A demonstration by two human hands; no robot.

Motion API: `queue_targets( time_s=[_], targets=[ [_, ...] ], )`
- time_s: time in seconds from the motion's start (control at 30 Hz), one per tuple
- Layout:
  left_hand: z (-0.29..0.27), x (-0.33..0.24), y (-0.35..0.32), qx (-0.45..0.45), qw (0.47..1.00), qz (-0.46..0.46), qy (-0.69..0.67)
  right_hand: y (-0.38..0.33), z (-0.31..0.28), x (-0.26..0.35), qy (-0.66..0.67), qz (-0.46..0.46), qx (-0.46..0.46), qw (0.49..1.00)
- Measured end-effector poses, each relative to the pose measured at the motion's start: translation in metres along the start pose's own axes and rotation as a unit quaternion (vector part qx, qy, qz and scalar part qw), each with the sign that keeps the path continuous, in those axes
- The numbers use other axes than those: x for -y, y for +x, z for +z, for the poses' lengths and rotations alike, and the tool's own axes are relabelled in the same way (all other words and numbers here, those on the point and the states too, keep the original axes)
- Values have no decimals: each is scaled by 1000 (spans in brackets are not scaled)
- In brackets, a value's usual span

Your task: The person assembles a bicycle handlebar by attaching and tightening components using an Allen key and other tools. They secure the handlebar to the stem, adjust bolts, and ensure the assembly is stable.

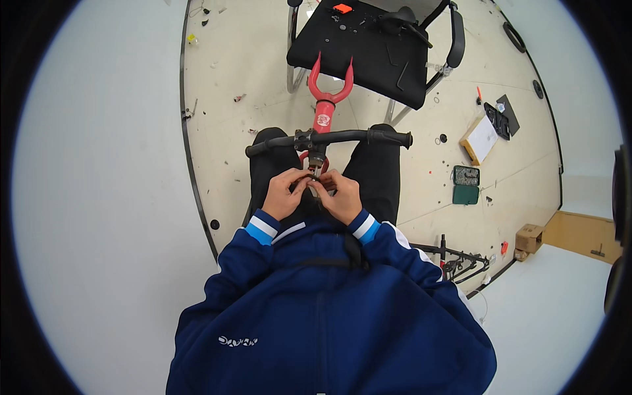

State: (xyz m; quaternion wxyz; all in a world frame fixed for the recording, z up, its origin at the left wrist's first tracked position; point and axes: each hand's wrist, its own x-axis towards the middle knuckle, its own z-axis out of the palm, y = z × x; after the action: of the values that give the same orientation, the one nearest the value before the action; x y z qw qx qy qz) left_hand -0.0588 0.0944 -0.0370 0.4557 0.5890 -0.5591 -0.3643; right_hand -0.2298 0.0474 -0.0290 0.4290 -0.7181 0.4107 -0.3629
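Observation:
Above my lap, my left hand [283, 194] and my right hand [341, 197] meet fingertip to fingertip. Both are closed in a pinch on a small dark curved part [314, 177] that looks like a ring; the fingers hide much of it. Just beyond them is the lower end of a black stem [317, 158] with bright metal showing. A black handlebar [349, 136] lies across my thighs, clamped to that stem. Farther out, a red bicycle fork [324, 108] points away from me, its two prongs reaching the chair's front edge. Another red piece shows partly behind the stem.
A black chair [355, 52] ahead carries hex keys [403, 76], a bicycle saddle [395, 23] and small parts. On the floor at right are an open green case [466, 194], a yellow-edged box [480, 138], a dark bicycle frame [454, 253] and cardboard boxes [528, 238]. A white wall stands left.

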Motion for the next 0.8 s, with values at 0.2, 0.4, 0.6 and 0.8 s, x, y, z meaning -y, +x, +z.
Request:
queue_targets(
  time_s=[0.2,0.4,0.6,0.8],
  targets=[
    [4,7,-12,-1,996,-50,-68,-3,0,0,43,11,5,999],
    [5,14,-16,23,980,-60,-188,-7,-7,-6,112,116,71,984],
    [4,12,-6,45,964,-91,-246,-9,-7,-12,196,140,112,964],
    [16,19,-10,26,946,-135,-293,-7,-10,-22,189,142,107,966]
  ],
)
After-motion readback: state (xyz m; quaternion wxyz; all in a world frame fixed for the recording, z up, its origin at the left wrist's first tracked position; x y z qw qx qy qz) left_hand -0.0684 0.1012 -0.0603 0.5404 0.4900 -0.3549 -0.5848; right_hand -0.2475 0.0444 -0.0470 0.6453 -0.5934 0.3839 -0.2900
